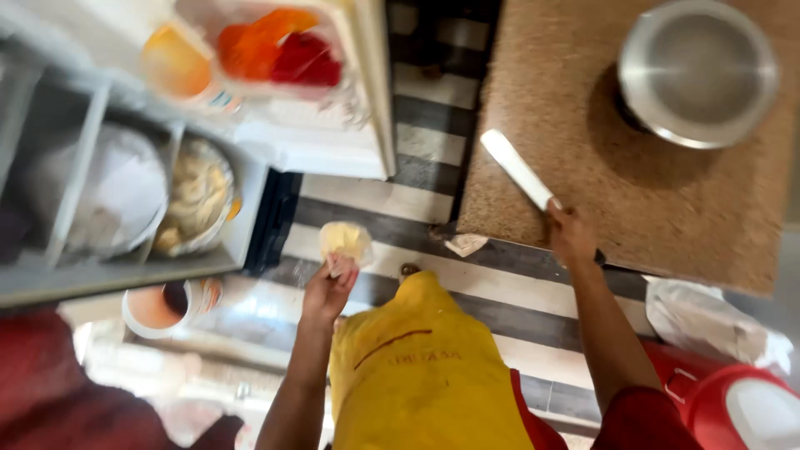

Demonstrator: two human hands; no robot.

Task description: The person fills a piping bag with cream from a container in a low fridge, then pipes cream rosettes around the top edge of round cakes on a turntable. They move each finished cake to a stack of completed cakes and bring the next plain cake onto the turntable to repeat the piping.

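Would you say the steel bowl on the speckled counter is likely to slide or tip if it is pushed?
The steel bowl looks empty and thin-walled, so it is probably light for its size. Its wide, low shape suggests it would slide rather than tip. The speckled counter looks smooth, so it may skid easily. The right hand is not touching it.

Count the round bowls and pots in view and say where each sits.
3: a steel pot on the brown counter top right, plus a white-filled bowl and a bowl of pale food side by side on the fridge shelf. Others may be hidden.
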